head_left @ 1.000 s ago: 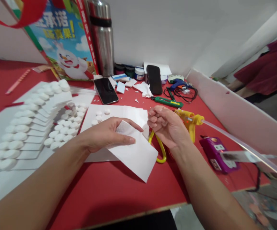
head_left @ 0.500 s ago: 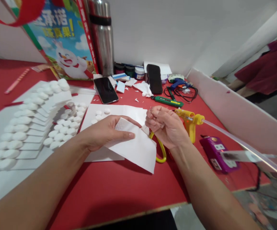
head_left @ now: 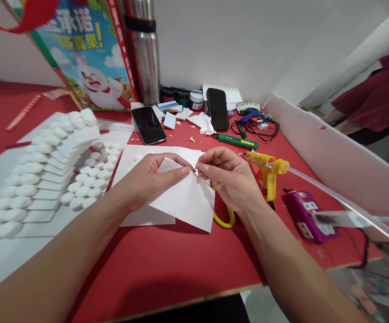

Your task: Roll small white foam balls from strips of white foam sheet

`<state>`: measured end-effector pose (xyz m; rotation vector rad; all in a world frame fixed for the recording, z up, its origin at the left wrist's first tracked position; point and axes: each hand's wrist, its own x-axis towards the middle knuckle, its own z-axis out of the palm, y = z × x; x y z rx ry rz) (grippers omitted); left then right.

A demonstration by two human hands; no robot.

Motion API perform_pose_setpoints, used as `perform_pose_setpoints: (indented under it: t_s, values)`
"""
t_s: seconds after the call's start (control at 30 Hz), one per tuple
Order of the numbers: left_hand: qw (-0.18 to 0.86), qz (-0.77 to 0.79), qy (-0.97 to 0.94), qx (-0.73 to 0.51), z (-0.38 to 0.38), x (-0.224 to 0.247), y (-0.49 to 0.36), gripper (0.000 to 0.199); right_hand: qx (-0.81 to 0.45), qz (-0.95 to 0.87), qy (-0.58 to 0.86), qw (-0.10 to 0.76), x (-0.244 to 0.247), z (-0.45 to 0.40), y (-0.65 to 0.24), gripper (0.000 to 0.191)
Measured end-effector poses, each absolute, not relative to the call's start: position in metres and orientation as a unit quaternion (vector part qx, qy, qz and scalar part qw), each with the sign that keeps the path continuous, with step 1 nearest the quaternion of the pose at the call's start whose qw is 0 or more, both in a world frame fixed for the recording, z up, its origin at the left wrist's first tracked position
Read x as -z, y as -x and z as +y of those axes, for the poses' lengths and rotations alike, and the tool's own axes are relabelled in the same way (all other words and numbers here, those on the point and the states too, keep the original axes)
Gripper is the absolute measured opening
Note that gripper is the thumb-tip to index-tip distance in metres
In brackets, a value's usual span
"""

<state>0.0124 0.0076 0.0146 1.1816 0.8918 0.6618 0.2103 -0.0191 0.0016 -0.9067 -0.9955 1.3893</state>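
Note:
My left hand [head_left: 157,177] grips a folded white paper sheet [head_left: 184,202], thumb on top, above the red table. Close beside it, my right hand [head_left: 226,175] is closed in a pinch at the sheet's upper right edge, near the left fingertips; what it pinches is too small to name. Under the hands lies a larger white sheet [head_left: 150,220] with a few white discs, mostly covered by my left hand. A yellow-handled tool [head_left: 226,220] shows partly behind the right hand.
White discs [head_left: 88,181] and a stepped white card model [head_left: 46,179] stand at left. Phones [head_left: 148,125], a steel bottle [head_left: 144,58] and a green cutter [head_left: 236,141] are behind. A yellow glue gun [head_left: 268,172] and purple box [head_left: 310,215] sit at right.
My right hand has moved left and its fingers now meet the paper's edge beside my left fingertips. The folded sheet has shifted slightly up and left.

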Motion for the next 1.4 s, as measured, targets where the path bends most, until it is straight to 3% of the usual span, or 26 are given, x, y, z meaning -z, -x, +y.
perform_pose_setpoints:
  t_s: [0.4, 1.0, 1.4]
  values:
    - [0.690, 0.416, -0.513, -0.296, 0.0057, -0.0141, -0.0142, 0.037, -0.399, -0.594, 0.421, 0.557, -0.0009, -0.0269, -0.2027, 0.011]
    - [0.712, 0.376, -0.503, -0.315, 0.0098, -0.0150, -0.0101, 0.021, -0.458, -0.545, 0.398, 0.578, -0.0045, -0.0272, -0.2007, 0.013]
    - [0.724, 0.389, -0.475, -0.315, 0.0078, -0.0115, -0.0176, 0.032, -0.501, -0.522, 0.402, 0.561, 0.0030, -0.0230, -0.2015, 0.016]
